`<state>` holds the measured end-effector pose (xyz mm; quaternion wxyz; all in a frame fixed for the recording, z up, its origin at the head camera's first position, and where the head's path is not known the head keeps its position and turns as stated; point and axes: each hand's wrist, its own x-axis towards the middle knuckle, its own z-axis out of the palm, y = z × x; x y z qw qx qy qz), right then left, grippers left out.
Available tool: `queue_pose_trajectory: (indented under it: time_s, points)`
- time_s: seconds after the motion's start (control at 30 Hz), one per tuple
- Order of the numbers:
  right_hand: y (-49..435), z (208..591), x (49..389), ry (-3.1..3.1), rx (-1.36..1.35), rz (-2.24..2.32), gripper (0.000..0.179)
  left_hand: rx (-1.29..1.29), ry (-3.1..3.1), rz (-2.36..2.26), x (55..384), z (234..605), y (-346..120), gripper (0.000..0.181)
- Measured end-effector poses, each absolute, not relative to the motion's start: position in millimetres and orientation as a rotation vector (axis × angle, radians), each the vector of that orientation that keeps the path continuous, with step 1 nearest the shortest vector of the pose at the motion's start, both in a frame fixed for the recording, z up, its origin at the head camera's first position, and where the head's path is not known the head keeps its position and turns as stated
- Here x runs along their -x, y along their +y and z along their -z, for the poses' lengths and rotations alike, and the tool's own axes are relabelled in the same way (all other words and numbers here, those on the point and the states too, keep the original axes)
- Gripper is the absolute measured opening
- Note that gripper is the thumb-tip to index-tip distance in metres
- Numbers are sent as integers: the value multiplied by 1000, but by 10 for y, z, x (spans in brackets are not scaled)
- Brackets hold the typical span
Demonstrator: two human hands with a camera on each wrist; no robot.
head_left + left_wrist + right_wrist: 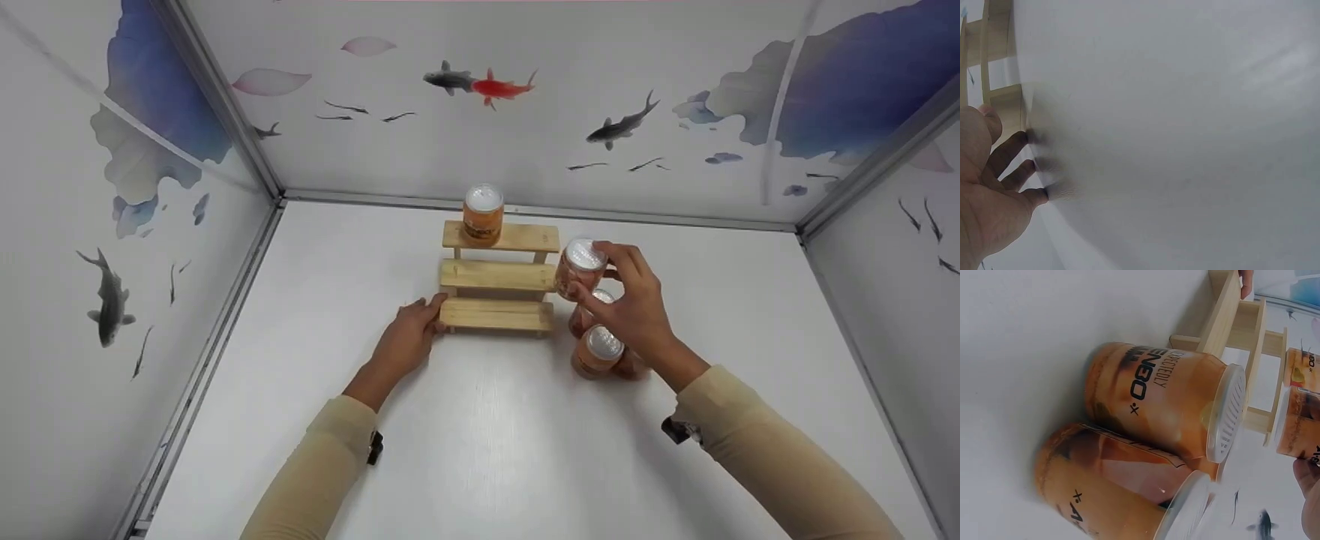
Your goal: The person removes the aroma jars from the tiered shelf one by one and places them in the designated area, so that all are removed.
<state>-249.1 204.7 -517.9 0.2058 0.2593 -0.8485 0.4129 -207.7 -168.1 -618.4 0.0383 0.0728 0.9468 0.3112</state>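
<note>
A three-step wooden stand [497,315] is on the white table, and my left hand [405,337] holds the left end of its lowest step. In the left wrist view, the thumb [992,125] is at the wood and other fingertips rest on the tabletop. My right hand [637,300] pinches an orange-brown can [576,279] with a pale lid between thumb and fingers, raised just right of the middle step. A similar can [482,223] stands upright on the top step, toward its left. The right wrist view shows the held can [1296,424] beyond the others.
Below my right hand, more orange-brown cans stand close together on the table, among them a front can [598,352] and one partly hidden behind it [581,321]. White panels with painted fish [621,126] enclose the table at the back and sides.
</note>
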Motion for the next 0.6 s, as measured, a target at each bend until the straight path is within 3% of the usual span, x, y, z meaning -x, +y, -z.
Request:
queue_pose_trajectory:
  time_s: [0.6]
  points:
    - [2302, 5251, 2079, -2383, -711, -1111, 65, -236, 2911, -965, 2075, 6167, -1670, 57]
